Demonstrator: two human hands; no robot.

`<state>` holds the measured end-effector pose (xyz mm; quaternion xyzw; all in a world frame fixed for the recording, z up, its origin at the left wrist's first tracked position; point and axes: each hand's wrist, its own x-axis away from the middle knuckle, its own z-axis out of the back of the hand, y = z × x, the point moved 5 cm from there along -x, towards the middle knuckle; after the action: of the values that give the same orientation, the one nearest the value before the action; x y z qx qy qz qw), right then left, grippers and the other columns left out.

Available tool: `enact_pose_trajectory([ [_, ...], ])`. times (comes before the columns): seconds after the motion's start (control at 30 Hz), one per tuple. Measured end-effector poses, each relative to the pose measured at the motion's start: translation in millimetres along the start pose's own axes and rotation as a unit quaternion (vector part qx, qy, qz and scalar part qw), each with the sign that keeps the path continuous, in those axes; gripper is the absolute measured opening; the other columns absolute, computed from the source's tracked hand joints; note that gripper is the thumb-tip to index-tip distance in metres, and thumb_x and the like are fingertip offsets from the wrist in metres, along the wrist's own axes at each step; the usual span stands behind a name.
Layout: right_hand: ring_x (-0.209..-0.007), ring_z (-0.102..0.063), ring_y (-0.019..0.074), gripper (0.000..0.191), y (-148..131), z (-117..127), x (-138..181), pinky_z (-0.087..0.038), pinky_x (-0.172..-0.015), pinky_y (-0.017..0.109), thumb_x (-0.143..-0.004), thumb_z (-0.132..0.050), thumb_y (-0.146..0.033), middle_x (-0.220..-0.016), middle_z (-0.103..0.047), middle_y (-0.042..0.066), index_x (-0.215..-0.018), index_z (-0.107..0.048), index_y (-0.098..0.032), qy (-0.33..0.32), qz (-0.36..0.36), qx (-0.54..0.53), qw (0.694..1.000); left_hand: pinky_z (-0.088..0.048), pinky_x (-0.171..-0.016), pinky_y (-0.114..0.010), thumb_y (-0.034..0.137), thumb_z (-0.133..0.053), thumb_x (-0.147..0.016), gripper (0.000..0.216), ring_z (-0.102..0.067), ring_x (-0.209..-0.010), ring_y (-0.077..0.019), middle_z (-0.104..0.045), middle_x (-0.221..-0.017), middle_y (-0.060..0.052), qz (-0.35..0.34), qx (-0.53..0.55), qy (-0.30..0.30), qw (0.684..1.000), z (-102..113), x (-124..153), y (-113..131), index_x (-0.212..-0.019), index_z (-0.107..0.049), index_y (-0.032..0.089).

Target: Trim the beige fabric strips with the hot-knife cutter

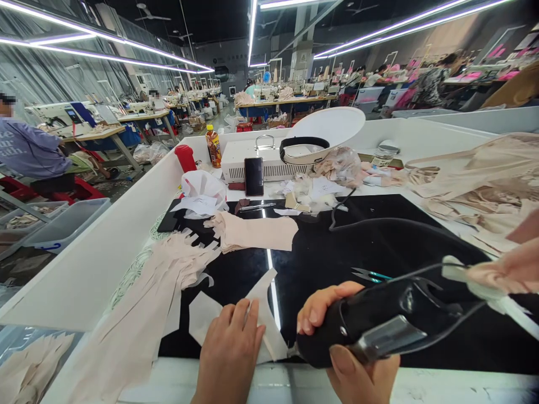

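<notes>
My left hand (pixel 233 342) lies flat, fingers stretched out, on off-white cut fabric pieces (pixel 204 317) near the front edge of the black work surface. Wrapped in my right hand (pixel 357 370) is a black corded handheld tool (pixel 379 308) with a shiny metal lever. Its narrow tip points left and is at the lower right corner of the fabric; whether it touches cannot be told. Teal-handled thread snips (pixel 373 275) lie behind the tool. A stack of beige fabric pieces (pixel 261 233) rests farther back, and a long beige fabric pile (pixel 143 308) drapes at the left.
At the back stand a white vented box (pixel 236 160), a phone (pixel 254 177), a drink bottle (pixel 213 146) and plastic bags with scraps. A black cord (pixel 391 220) crosses the right side. More beige fabric (pixel 492 168) is heaped at the right. A blurred pinkish-beige shape (pixel 517 264) intrudes there.
</notes>
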<state>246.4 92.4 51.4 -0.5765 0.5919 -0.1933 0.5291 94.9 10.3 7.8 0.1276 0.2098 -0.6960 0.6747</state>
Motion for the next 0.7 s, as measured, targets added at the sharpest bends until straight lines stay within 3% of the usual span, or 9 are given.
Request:
enact_pose_trajectory([
  [0.17, -0.066, -0.063, 0.0221, 0.034, -0.4, 1.4, -1.6, -0.052, -0.063, 0.039, -0.092, -0.075, -0.046, -0.082, -0.067, 0.002, -0.117, -0.057, -0.032, 0.006, 0.0, -0.012, 1.0, -0.059, -0.079, -0.034, 0.018, -0.044, -0.109, 0.026, -0.069, -0.095, -0.0226, -0.071, -0.106, -0.009, -0.019, 0.036, 0.042, 0.998, 15.8, 0.1, -4.3, -0.12, -0.067, 0.014],
  [0.27, -0.067, -0.063, 0.0212, 0.034, -0.3, -0.2, -1.6, -0.052, -0.061, 0.037, -0.092, -0.076, -0.046, -0.083, -0.067, 0.002, -0.117, -0.058, -0.033, -0.014, -0.01, -0.015, 1.0, -0.06, -0.083, -0.028, 0.01, -0.042, -0.108, 0.026, -0.07, -0.085, -0.0165, -0.07, -0.091, -0.005, -0.103, 0.161, 0.081, 0.978, 24.4, -3.9, 7.7, -0.106, -0.067, 0.015],
  [0.4, -0.067, -0.062, 0.0207, 0.033, -1.0, 1.0, -0.8, -0.052, -0.059, 0.036, -0.09, -0.078, -0.042, -0.084, -0.067, 0.003, -0.114, -0.059, -0.032, 0.004, -0.023, -0.023, 0.999, -0.059, -0.089, -0.022, 0.008, -0.039, -0.109, 0.03, -0.071, -0.088, -0.0135, -0.071, -0.087, -0.004, -0.197, 0.27, 0.059, 0.941, 20.8, -5.1, 24.1, -0.101, -0.067, 0.013],
  [0.53, -0.065, -0.062, 0.0214, 0.034, -1.6, 1.6, -0.8, -0.053, -0.059, 0.036, -0.089, -0.079, -0.042, -0.082, -0.068, 0.003, -0.114, -0.058, -0.031, 0.008, -0.023, -0.02, 0.999, -0.057, -0.096, -0.023, 0.01, -0.037, -0.111, 0.033, -0.072, -0.094, -0.0143, -0.074, -0.096, -0.006, -0.218, 0.273, 0.052, 0.936, 16.3, -5.0, 24.7, -0.101, -0.068, 0.011],
  [0.7, -0.065, -0.062, 0.0208, 0.032, -2.5, 2.0, -0.9, -0.053, -0.059, 0.036, -0.091, -0.076, -0.044, -0.082, -0.067, 0.003, -0.113, -0.058, -0.03, 0.004, -0.019, -0.007, 1.0, -0.06, -0.094, -0.026, 0.013, -0.039, -0.112, 0.029, -0.071, -0.095, -0.0156, -0.074, -0.1, -0.006, -0.204, 0.262, 0.029, 0.943, 14.9, -4.9, 14.8, -0.112, -0.069, 0.012],
])
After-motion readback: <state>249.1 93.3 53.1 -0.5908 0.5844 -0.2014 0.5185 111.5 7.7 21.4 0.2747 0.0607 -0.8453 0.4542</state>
